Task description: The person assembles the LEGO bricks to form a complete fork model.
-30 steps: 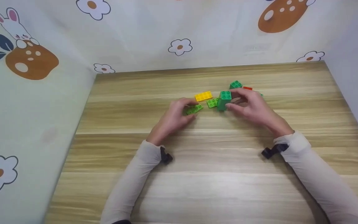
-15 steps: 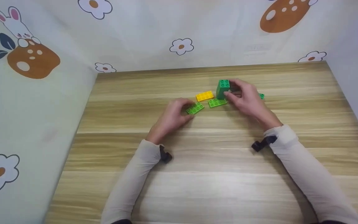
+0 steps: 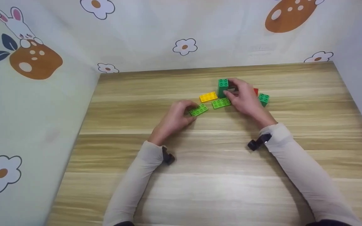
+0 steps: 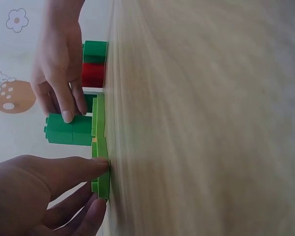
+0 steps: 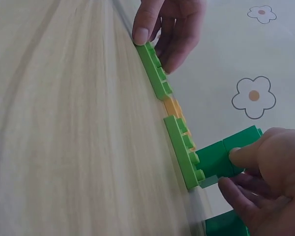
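In the head view my left hand [image 3: 178,115] pinches a flat lime-green toy brick [image 3: 199,110] lying on the table. The left wrist view shows the thumb on one side of it and fingers on the other. Between thumb and fingers, my right hand [image 3: 244,98] grips an upright stack of dark green bricks [image 3: 222,88]; a seam across the stack [image 5: 226,147] is visible in the right wrist view. A second lime-green brick [image 3: 221,103] lies just in front of the stack. Left of the stack sits a flat yellow brick [image 3: 208,97].
A red brick [image 3: 256,91] is partly hidden behind my right hand. Beside it stands another dark green brick [image 3: 264,99]. The wooden table [image 3: 200,175] meets a patterned wall [image 3: 146,37] at the back.
My right hand has moved the green stack back and slightly left, from in front of the second lime-green brick to behind it. My left hand has hardly moved.
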`<state>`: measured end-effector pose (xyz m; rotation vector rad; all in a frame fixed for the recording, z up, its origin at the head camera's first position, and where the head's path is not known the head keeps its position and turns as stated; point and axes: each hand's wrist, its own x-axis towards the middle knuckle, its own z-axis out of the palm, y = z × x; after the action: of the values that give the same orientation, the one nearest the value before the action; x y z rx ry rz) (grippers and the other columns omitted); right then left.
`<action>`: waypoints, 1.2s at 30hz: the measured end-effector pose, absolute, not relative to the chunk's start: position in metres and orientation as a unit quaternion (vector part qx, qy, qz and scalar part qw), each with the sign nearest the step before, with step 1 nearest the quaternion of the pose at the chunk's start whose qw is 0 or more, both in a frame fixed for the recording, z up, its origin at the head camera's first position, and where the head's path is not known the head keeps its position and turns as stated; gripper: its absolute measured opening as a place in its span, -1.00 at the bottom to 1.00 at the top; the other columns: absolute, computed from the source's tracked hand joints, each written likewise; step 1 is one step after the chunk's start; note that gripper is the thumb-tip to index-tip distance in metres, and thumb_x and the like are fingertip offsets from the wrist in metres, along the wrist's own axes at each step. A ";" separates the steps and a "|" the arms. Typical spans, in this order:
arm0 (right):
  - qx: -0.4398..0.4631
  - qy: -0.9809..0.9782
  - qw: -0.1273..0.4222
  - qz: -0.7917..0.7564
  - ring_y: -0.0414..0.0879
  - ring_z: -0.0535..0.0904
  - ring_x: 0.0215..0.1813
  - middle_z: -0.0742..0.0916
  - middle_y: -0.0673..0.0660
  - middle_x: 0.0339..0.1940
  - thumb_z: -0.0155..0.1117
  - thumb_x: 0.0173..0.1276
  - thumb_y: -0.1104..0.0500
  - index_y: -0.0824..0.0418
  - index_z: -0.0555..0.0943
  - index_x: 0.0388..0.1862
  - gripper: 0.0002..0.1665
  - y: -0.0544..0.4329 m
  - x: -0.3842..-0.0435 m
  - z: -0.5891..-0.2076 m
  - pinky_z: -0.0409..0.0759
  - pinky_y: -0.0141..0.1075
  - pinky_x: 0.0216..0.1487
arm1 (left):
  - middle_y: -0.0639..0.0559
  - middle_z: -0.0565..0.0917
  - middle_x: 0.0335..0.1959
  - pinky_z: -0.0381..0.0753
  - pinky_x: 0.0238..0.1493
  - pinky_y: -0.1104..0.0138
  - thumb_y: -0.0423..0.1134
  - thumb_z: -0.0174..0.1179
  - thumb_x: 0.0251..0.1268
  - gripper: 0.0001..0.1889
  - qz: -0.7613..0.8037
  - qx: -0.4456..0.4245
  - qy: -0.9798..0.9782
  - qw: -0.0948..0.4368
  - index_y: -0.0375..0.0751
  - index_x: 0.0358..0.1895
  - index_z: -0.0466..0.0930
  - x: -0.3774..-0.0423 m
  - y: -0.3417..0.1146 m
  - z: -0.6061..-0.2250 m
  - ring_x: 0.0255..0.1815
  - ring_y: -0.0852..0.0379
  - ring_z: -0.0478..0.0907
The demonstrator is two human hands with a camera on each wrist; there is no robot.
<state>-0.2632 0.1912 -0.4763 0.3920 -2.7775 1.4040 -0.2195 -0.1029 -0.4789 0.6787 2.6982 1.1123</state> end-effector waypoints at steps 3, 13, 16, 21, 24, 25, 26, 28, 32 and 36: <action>0.127 -0.886 0.004 0.446 0.18 0.67 0.36 0.68 0.35 0.39 0.37 0.59 0.19 0.37 0.47 0.55 -0.35 0.191 -0.263 -0.477 0.71 0.06 0.40 | -0.13 0.77 0.25 0.67 0.41 0.14 -0.41 0.46 0.33 -0.56 0.370 0.227 0.898 0.074 -0.28 0.27 0.71 -0.219 -0.102 -0.479 0.27 0.01 0.69; 0.113 -0.890 -0.019 0.441 0.23 0.66 0.43 0.63 0.40 0.47 0.36 0.61 0.14 0.33 0.39 0.63 -0.28 0.192 -0.256 -0.470 0.68 0.06 0.43 | -0.14 0.77 0.25 0.68 0.41 0.14 -0.43 0.45 0.32 -0.55 0.372 0.228 0.897 0.074 -0.29 0.28 0.70 -0.219 -0.103 -0.479 0.26 0.00 0.70; 0.108 -0.891 -0.018 0.441 0.25 0.68 0.41 0.64 0.43 0.44 0.36 0.60 0.16 0.37 0.42 0.59 -0.31 0.193 -0.251 -0.467 0.70 0.07 0.41 | -0.13 0.78 0.25 0.68 0.41 0.14 -0.41 0.46 0.33 -0.55 0.367 0.227 0.899 0.071 -0.27 0.28 0.71 -0.219 -0.103 -0.479 0.25 0.01 0.70; 0.109 -0.900 -0.025 0.422 0.23 0.77 0.26 0.73 0.40 0.32 0.39 0.57 0.20 0.39 0.58 0.41 -0.47 0.194 -0.244 -0.468 0.77 0.06 0.30 | -0.13 0.78 0.24 0.68 0.41 0.15 -0.40 0.47 0.31 -0.55 0.363 0.229 0.901 0.066 -0.27 0.27 0.71 -0.220 -0.105 -0.479 0.25 0.00 0.71; 0.118 -0.907 -0.023 0.404 0.18 0.83 0.15 0.80 0.34 0.20 0.43 0.52 0.23 0.37 0.69 0.28 -0.58 0.195 -0.242 -0.472 0.81 0.05 0.21 | -0.14 0.78 0.24 0.67 0.41 0.15 -0.40 0.47 0.31 -0.55 0.362 0.231 0.901 0.064 -0.27 0.27 0.71 -0.220 -0.105 -0.479 0.25 -0.01 0.71; 0.122 -0.909 -0.023 0.398 0.17 0.84 0.12 0.82 0.33 0.16 0.44 0.51 0.24 0.36 0.71 0.25 -0.61 0.195 -0.242 -0.473 0.82 0.06 0.19 | -0.14 0.79 0.23 0.67 0.41 0.15 -0.40 0.47 0.31 -0.55 0.360 0.231 0.901 0.064 -0.27 0.26 0.71 -0.220 -0.105 -0.479 0.25 -0.01 0.71; 0.126 -0.911 -0.023 0.393 0.15 0.84 0.09 0.83 0.31 0.13 0.45 0.50 0.24 0.35 0.73 0.22 -0.63 0.196 -0.241 -0.475 0.82 0.05 0.17 | -0.14 0.79 0.23 0.67 0.41 0.14 -0.40 0.47 0.31 -0.56 0.361 0.231 0.901 0.065 -0.27 0.26 0.71 -0.220 -0.105 -0.479 0.25 -0.01 0.71; 0.133 -0.911 -0.027 0.388 0.13 0.85 0.08 0.84 0.29 0.11 0.46 0.49 0.25 0.32 0.75 0.20 -0.65 0.197 -0.240 -0.478 0.82 0.05 0.16 | -0.13 0.79 0.23 0.67 0.42 0.14 -0.40 0.46 0.31 -0.56 0.363 0.230 0.901 0.068 -0.27 0.26 0.72 -0.220 -0.105 -0.480 0.25 0.00 0.71; 0.149 -0.910 -0.028 0.385 0.10 0.84 0.12 0.84 0.26 0.16 0.47 0.48 0.26 0.28 0.76 0.22 -0.63 0.201 -0.239 -0.483 0.82 0.05 0.19 | -0.12 0.79 0.22 0.67 0.41 0.14 -0.43 0.46 0.30 -0.56 0.367 0.229 0.899 0.070 -0.28 0.25 0.72 -0.220 -0.103 -0.480 0.24 0.00 0.71; 0.161 -0.910 -0.024 0.381 0.08 0.83 0.15 0.82 0.25 0.19 0.50 0.46 0.26 0.26 0.77 0.24 -0.61 0.203 -0.239 -0.485 0.82 0.02 0.19 | -0.12 0.80 0.21 0.67 0.41 0.13 -0.44 0.45 0.31 -0.57 0.371 0.232 0.896 0.070 -0.29 0.25 0.73 -0.220 -0.103 -0.479 0.24 0.00 0.71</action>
<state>-0.2385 0.2028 -0.4848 0.5137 -2.9041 1.2161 -0.2202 -0.1030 -0.4794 0.6990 2.6969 1.1169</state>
